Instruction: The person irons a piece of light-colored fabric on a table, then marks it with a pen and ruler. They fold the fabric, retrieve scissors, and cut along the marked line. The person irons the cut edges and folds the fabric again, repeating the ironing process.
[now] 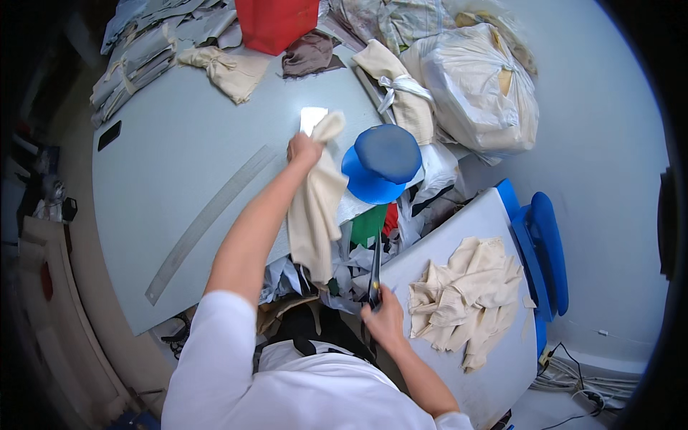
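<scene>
My left hand (305, 149) grips a length of cream ribbed fabric (317, 209) at its upper end, over the right part of the grey table. The fabric hangs down past the table's front edge. Just beyond that hand lies a small white piece (313, 118), perhaps paper. In my right hand (384, 317) is a pair of dark-handled scissors (375, 263), blades pointing away from me, low over the gap between the two tables. To the right of these scissors, a loose heap of cream fabric pieces (467, 301) rests on a white side table (457, 387).
A blue cushioned pressing stand (388, 153) stands at the grey table's (177, 140) right edge. A clear ruler (209, 220) and a phone (109, 135) lie left. Behind are a tied cream bundle (231, 72), a red bag (277, 24) and a white plastic bag (478, 91). Scraps (368, 226) fill the gap.
</scene>
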Demonstrator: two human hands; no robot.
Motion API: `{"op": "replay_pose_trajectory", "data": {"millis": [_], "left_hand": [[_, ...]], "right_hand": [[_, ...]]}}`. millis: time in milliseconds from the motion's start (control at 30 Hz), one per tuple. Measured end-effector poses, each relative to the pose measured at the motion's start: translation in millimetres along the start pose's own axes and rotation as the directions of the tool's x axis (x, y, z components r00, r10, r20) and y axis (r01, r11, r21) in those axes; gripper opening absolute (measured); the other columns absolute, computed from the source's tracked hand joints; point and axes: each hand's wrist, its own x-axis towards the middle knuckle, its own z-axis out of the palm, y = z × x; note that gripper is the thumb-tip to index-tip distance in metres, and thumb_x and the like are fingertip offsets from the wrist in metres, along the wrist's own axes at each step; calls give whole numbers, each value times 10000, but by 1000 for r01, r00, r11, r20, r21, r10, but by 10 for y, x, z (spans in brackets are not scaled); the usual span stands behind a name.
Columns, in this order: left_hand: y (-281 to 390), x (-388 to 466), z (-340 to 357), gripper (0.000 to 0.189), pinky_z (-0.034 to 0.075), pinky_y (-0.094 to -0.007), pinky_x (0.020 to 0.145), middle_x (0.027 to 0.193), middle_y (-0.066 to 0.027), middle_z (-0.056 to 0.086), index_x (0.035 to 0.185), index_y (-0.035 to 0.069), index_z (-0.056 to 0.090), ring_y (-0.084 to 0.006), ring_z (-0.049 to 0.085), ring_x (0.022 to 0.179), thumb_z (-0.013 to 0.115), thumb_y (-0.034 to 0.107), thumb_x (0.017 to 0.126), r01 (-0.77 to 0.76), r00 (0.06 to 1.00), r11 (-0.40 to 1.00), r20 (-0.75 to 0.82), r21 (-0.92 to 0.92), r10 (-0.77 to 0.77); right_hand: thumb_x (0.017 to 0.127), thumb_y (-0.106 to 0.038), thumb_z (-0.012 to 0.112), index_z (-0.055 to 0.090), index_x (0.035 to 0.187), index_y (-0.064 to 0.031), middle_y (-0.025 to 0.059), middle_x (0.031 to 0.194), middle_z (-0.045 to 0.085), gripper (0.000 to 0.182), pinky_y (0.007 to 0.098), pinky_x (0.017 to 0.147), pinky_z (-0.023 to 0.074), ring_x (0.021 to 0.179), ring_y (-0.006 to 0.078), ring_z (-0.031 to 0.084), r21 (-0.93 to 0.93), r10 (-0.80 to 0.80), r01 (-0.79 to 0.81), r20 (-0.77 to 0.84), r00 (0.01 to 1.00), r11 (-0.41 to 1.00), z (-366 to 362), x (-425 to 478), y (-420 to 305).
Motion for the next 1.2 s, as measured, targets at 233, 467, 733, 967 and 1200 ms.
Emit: {"op": "replay_pose_trajectory", "data": {"millis": [233, 467, 733, 967, 1200], "left_hand": [[179, 238, -259, 246, 567, -487, 870, 1020, -261, 748, 996, 14, 782, -429, 724, 1012, 661, 145, 826, -152, 981, 981, -142, -120, 135], [-2127, -1706, -1735, 251, 539, -447, 724, 859, -218, 750, 939, 5, 775, -280, 703, 736, 748, 190, 771, -293, 767, 928, 636, 231, 84], [-3078, -3156, -2238, 443, 562, -510, 876, 1376, -229, 603, 1256, 41, 673, -427, 699, 1021, 652, 50, 813, 56, 993, 878, 63, 475, -98], [-3217, -2124, -1737, 706, 557, -519, 936, 1706, -209, 208, 1570, 47, 392, -462, 676, 1104, 577, 46, 889, 204, 979, 884, -106, 421, -175], [-3423, -388, -2185, 653, 561, -508, 972, 1704, -189, 225, 1568, 71, 401, -426, 678, 1153, 567, 109, 938, 148, 981, 869, -180, 473, -69]], "right_hand": [[763, -172, 710, 587, 1316, 45, 259, 1056, 680, 607, 487, 887, 541, 986, 429, 667, 8, 3, -3, 84, 996, 1000, 88, -428, 401], [791, -170, 720, 568, 1313, 79, 290, 1053, 670, 598, 523, 876, 526, 990, 464, 645, 45, -229, 225, 122, 966, 973, 436, 349, -150], [820, -180, 737, 604, 1244, 35, 292, 966, 662, 493, 568, 840, 508, 926, 486, 637, -121, -414, 418, 56, 909, 900, 1361, 1927, -1096], [871, -78, 723, 596, 1241, 11, 265, 1116, 636, 400, 530, 873, 485, 1027, 454, 590, -124, -721, 712, -55, 690, 691, 1133, 2086, -1684], [875, -68, 725, 610, 1231, -16, 235, 1133, 659, 377, 508, 901, 493, 1045, 449, 599, -139, -484, 488, 65, 873, 861, 608, 400, -210]]}}
